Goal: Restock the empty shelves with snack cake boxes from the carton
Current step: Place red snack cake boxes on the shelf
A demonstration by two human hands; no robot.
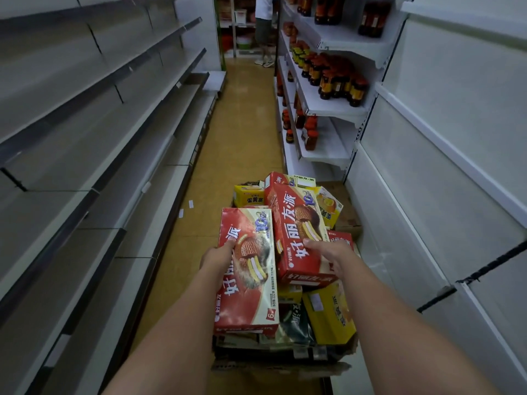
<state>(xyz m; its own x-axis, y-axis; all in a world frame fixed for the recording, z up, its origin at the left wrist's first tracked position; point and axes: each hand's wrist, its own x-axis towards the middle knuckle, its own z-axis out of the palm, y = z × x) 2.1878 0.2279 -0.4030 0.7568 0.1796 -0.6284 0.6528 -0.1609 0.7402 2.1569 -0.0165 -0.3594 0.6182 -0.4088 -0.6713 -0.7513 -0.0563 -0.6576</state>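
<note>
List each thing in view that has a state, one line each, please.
Left hand: grips the left red snack cake box, sealed.
Right hand: grips the right red snack cake box, sealed, tilted.
Carton: open, piled with boxes.
Yellow boxes: lying loose in the pile.
Left shelves: bare.
Right far shelves: partly stocked with bottles.

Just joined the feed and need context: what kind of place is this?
Most likely a small grocery shop aisle: bare tiered shelves on the left, shelves of bottles ahead on the right, and a carton piled with snack cake boxes.
</note>
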